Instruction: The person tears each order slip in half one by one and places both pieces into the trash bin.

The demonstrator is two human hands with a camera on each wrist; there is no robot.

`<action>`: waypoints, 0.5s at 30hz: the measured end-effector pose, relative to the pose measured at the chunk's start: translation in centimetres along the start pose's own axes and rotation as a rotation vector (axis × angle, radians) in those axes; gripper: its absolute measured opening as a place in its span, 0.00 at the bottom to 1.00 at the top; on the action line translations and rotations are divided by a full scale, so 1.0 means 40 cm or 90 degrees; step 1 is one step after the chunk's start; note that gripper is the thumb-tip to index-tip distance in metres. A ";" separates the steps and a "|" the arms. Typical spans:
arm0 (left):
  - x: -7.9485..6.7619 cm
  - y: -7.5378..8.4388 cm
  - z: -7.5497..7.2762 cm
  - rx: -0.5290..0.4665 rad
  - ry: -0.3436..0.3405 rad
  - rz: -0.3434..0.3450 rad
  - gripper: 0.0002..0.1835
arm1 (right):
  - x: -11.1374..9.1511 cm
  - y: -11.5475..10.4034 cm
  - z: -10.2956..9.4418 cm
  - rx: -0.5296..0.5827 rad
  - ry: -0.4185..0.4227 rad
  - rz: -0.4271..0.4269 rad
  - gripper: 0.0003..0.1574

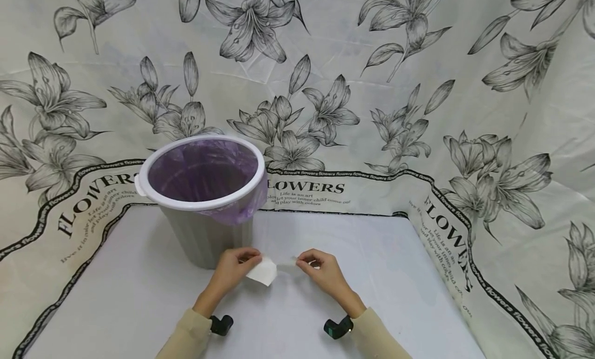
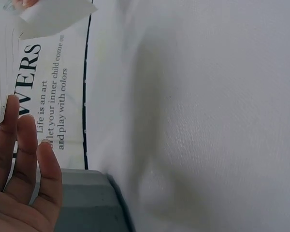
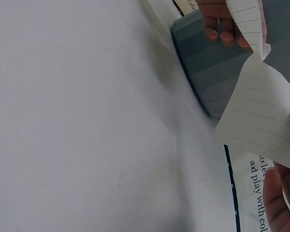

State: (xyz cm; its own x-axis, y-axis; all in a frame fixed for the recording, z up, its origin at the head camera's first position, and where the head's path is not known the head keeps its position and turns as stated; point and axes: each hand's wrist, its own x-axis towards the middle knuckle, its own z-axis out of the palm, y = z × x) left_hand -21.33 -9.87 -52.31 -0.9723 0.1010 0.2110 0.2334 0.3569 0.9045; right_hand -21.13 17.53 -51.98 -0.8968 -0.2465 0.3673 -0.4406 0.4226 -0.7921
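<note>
Between thumb and fingers my left hand (image 1: 234, 268) pinches a piece of white lined paper (image 1: 263, 270). Across from it, my right hand (image 1: 324, 271) pinches white lined paper (image 1: 294, 262) too, seen nearly edge-on from the head. In the right wrist view a wide part of the paper (image 3: 256, 108) is at the right fingers (image 3: 273, 191). It meets a narrower part (image 3: 247, 24) by the left hand at a creased, narrow neck. In the left wrist view the left fingers (image 2: 26, 140) lie by a ruled sheet with small printed boxes along its edge.
A grey bin (image 1: 206, 240) with a white rim (image 1: 204, 202) and a purple liner (image 1: 232, 214) stands on the white table (image 1: 372, 276), just beyond my left hand. Flower-printed cloth (image 1: 307, 188) rises behind and at the sides. Each wrist wears a black camera (image 1: 222, 325).
</note>
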 end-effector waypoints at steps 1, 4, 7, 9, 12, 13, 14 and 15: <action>0.000 -0.001 -0.002 -0.002 0.003 0.002 0.05 | 0.000 0.001 -0.002 0.002 0.000 0.006 0.04; -0.002 -0.003 -0.009 0.000 0.018 0.017 0.06 | 0.000 0.005 -0.006 0.003 0.004 0.011 0.05; -0.005 -0.008 -0.017 -0.001 0.029 0.026 0.07 | -0.002 0.008 -0.010 0.008 0.009 0.010 0.03; -0.009 -0.012 -0.023 -0.001 0.033 0.027 0.07 | -0.003 0.010 -0.013 0.009 0.011 0.007 0.02; -0.020 -0.018 -0.035 -0.006 0.039 0.025 0.07 | -0.006 0.014 -0.017 0.004 0.018 0.002 0.02; -0.023 -0.019 -0.040 -0.006 0.041 0.030 0.06 | -0.005 0.016 -0.019 0.001 0.021 -0.004 0.02; -0.026 -0.020 -0.044 -0.005 0.043 0.033 0.07 | -0.004 0.017 -0.021 -0.001 0.025 -0.010 0.03; -0.028 -0.021 -0.050 -0.001 0.045 0.038 0.06 | -0.003 0.018 -0.024 -0.004 0.028 -0.016 0.03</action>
State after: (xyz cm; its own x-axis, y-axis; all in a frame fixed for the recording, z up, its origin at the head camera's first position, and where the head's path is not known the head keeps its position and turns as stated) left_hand -20.47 -12.14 -52.58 -0.9554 0.0561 0.2900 0.2908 0.3502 0.8904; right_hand -21.36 18.68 -52.12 -0.8860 -0.2184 0.4090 -0.4636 0.4214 -0.7794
